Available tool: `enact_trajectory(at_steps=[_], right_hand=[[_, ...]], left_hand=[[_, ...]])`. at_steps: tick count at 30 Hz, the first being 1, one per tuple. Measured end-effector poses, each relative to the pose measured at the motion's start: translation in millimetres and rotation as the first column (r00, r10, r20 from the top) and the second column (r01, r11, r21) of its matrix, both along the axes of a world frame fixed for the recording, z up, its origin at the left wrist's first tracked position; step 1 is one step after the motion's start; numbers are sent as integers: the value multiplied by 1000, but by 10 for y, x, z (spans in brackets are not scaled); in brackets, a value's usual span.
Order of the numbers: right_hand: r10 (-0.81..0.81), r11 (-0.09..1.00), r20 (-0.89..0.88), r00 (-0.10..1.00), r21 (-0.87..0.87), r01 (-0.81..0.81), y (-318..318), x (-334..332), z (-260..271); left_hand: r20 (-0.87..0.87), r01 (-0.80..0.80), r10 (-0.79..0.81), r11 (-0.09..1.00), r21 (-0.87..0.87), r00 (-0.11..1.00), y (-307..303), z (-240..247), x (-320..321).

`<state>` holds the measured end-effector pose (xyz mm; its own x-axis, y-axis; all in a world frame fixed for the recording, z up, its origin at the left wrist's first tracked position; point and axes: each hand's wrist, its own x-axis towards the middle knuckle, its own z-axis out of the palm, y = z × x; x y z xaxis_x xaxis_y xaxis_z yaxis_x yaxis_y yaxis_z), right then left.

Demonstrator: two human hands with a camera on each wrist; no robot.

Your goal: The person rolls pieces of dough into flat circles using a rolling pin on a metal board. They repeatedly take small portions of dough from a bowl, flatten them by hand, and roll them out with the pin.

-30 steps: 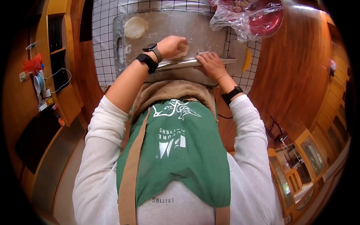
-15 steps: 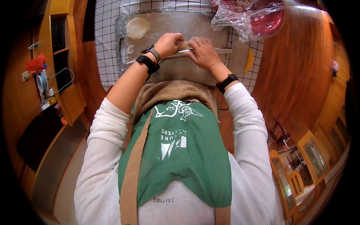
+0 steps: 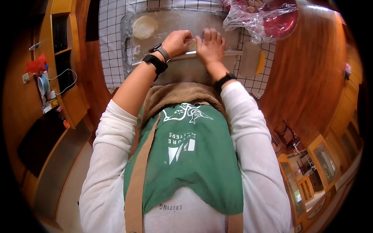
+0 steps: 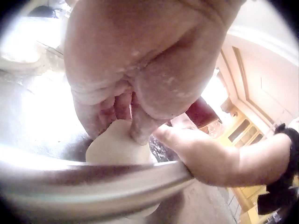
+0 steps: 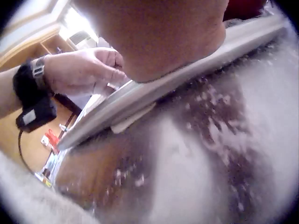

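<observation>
My left hand (image 3: 176, 42) pinches the edge of a pale, flat dough round (image 4: 117, 147) between thumb and curled fingers. A shiny metal rolling pin (image 4: 93, 186) lies across the dough, and in the right wrist view a strip of the dough (image 5: 133, 120) shows on the near side of the pin. My right hand (image 3: 211, 46) rests palm down over the pin, with fingers extended forward and slightly blurred. Under both hands is a floured metal tray (image 3: 175, 19). A pale stack of dough rounds (image 3: 145, 27) lies on its far left corner.
A red bowl (image 3: 285, 28) partly covered by clear plastic wrap (image 3: 248, 23) stands at the far right, with small lumps inside. Right of the tray lies a flat greyish piece with a curved yellow edge (image 3: 260, 62). A grid-patterned cloth (image 3: 110, 50) covers the table.
My right hand has moved from gripping the pin's right end to lying over its middle right part, and the pin has shifted forward. My left hand stays on the dough, slightly farther forward.
</observation>
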<state>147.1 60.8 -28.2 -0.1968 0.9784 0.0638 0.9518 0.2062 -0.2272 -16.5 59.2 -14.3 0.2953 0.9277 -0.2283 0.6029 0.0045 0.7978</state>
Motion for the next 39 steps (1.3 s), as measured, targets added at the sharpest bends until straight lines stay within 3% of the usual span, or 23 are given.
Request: enact_trajectory(at_steps=[3,5,6,7,9,11,12,14,18,21,25,27,28,30,31,33,35,38,39], right_hand=[[112,993,-30,993,-20,-112,-332,176,22],[170,985,-24,985,20,-170,-395,314,32],[302,953,-67,951,15,-302,-418,394,93],[429,903,-112,896,14,-430,-437,463,141],[492,870,-117,863,18,-493,-456,585,165],[651,758,-50,757,-17,-652,-481,697,117],[656,751,-76,751,-21,-659,-489,727,157],[651,754,-108,751,-18,-657,-513,807,175],[638,760,-178,749,-11,-649,-578,838,208],[638,761,-200,744,13,-649,-584,776,220],[644,754,-195,739,0,-657,-526,630,169],[612,785,-195,766,35,-618,-469,531,123],[613,784,-198,765,33,-620,-404,445,101],[317,938,-162,934,-89,-334,-281,282,57],[318,938,-161,934,-93,-335,-278,242,36],[121,990,-76,990,84,-115,-332,155,15],[164,978,12,986,128,-165,-486,224,-46],[239,967,-45,970,101,-233,-556,291,-56],[260,966,-59,964,14,-260,-446,280,61]], left_hand=[[47,-14,19,995,-97,999,13,14,27],[-122,120,-128,990,-77,984,-14,98,40],[-261,240,-255,967,-88,931,15,77,50],[-264,240,-254,967,-85,931,-3,57,34],[-130,196,-177,967,160,976,-93,68,10],[-150,192,-174,975,110,973,-93,117,3],[-75,169,-173,984,-57,982,-60,176,-8],[128,116,-78,939,-324,989,-40,207,-45],[-58,62,-84,951,-304,995,-142,66,-158],[-19,-26,20,923,-384,1000,-166,132,-124],[-75,-78,58,949,-305,996,-206,89,-104],[-159,-12,-11,990,-142,987,-231,83,-104],[-160,-14,-9,989,-145,987,-230,105,-100],[-267,7,-40,992,-125,963,-211,134,-66],[-264,6,-40,992,-128,964,-192,125,-36],[-207,-4,-7,999,-52,978,-160,94,-32],[-183,11,-17,999,-37,983,-143,53,-34],[-220,50,-86,986,-162,972,-68,121,25],[-220,51,-86,986,-159,972,-60,127,41]])
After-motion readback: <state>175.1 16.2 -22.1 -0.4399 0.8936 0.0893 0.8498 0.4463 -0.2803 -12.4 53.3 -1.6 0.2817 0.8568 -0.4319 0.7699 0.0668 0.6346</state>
